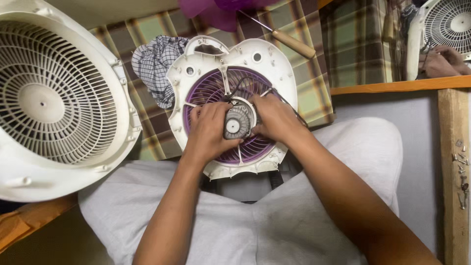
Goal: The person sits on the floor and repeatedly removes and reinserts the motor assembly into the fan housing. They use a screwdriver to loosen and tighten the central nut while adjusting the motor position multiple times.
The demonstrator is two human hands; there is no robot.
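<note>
A white fan housing (274, 66) with a purple grille (208, 91) lies face down on a plaid cloth, its lower edge over my lap. A grey round motor (237, 122) sits at the grille's centre, with black wires running off to the right. My left hand (208, 130) grips the motor's left side. My right hand (277, 118) holds its right side, fingers curled against the motor's rim. Both hands hide part of the motor mount.
A large cream fan cover (54, 103) leans at the left. A checked rag (154, 61) lies beside the housing. A wooden-handled screwdriver (289, 41) rests on the plaid cloth (314, 98). A mirror (431, 39) stands at the top right. Several screws (461, 172) lie on a wooden strip.
</note>
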